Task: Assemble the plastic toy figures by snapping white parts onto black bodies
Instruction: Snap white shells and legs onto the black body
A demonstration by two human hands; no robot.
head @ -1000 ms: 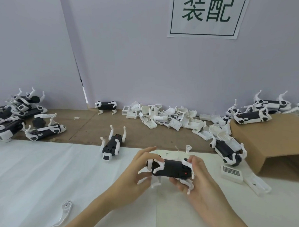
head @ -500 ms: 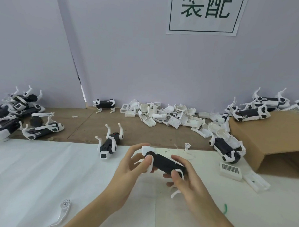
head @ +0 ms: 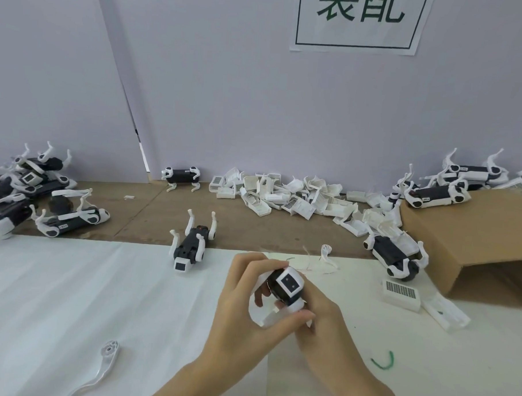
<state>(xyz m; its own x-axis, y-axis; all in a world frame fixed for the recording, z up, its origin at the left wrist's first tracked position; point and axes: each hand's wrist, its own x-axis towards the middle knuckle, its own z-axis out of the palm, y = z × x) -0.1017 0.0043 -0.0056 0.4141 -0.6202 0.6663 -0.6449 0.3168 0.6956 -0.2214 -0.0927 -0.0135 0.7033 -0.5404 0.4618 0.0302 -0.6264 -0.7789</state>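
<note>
Both hands hold one toy figure above the white sheet, its white face end with a dark square panel turned toward me. My left hand wraps round its left side, thumb under a white leg. My right hand grips it from below and the right; most of the black body is hidden by the fingers. A finished figure lies on its back just beyond, legs up. A loose white leg lies near the front left.
Piles of finished figures sit at the far left and far right. White shell parts are heaped along the wall. A cardboard box lies at the right, with a figure, a barcoded part and a green scrap nearby.
The figure has been turned from lying sideways between my hands to pointing its white face end at me. Both hands have shifted their grip around it.
</note>
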